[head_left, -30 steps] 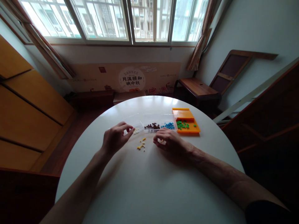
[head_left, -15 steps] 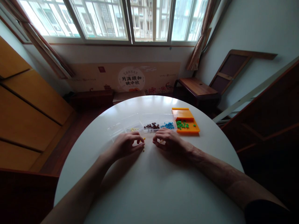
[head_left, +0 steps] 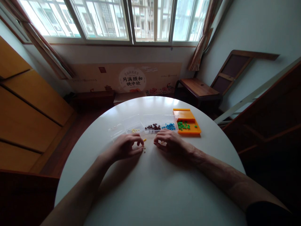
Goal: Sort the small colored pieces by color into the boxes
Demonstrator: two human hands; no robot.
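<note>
My left hand (head_left: 125, 147) rests on the round white table (head_left: 150, 188), fingers curled in a pinch over small yellow beads (head_left: 144, 140) scattered there. My right hand (head_left: 170, 143) lies beside it, fingers bent down over a few pale beads. What either pinch holds is too small to make out. Just beyond the hands stands a clear compartment tray (head_left: 150, 121) with yellow beads (head_left: 134, 130), brown beads (head_left: 152, 127) and blue beads (head_left: 170, 126). To its right lies an orange tray (head_left: 187, 116) with green beads (head_left: 183, 126).
A clear lid (head_left: 115, 131) lies left of the compartment tray. Behind the table are a wooden bench (head_left: 198, 88), a leaning wooden frame (head_left: 235, 67), a printed cardboard panel (head_left: 131, 78) under the windows, and wooden cabinets (head_left: 28, 106) to the left.
My left hand has come down from the tray's yellow compartment to the loose yellow beads on the table. The right hand has shifted slightly towards the tray.
</note>
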